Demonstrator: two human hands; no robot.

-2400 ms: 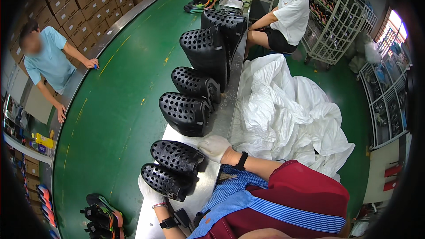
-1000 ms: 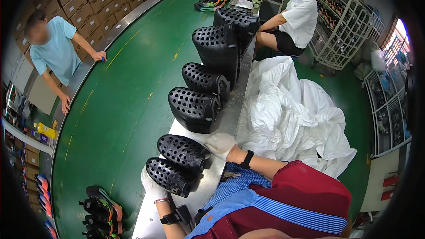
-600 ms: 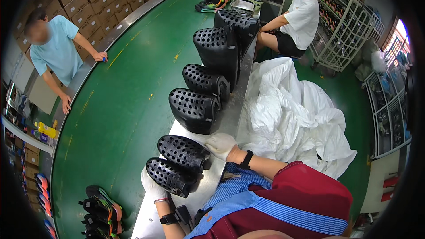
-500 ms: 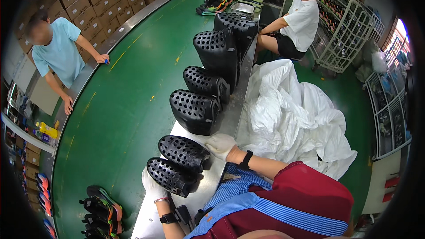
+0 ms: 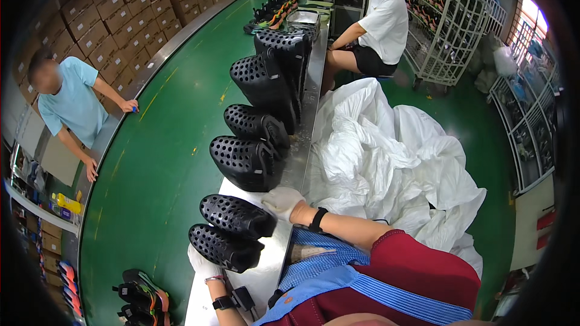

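Two black clogs with round holes over their toes lie side by side on the pale metal surface in front of me, toes to the left. My gloved left hand [image 5: 203,261] grips the nearer clog [image 5: 219,246] from its left side; its fingertips are hidden behind that clog. At the heel end of the farther clog [image 5: 234,214], my gloved right hand [image 5: 283,203] is closed against its far side. Just beyond stands a row of larger black perforated clogs [image 5: 240,160], packed close together along the table edge.
A green belt table [image 5: 157,163] runs off to the left. Colourful shoes [image 5: 142,296] sit at its near end, more at the far end. Crumpled white sheeting [image 5: 386,157] lies on my right. One person leans on the far edge; another sits beyond the clogs. Wheeled racks [image 5: 444,30] stand behind.
The whole view has shifted, so the clogs and row appear farther left and a little lower. Both hands keep their places at the two clogs.
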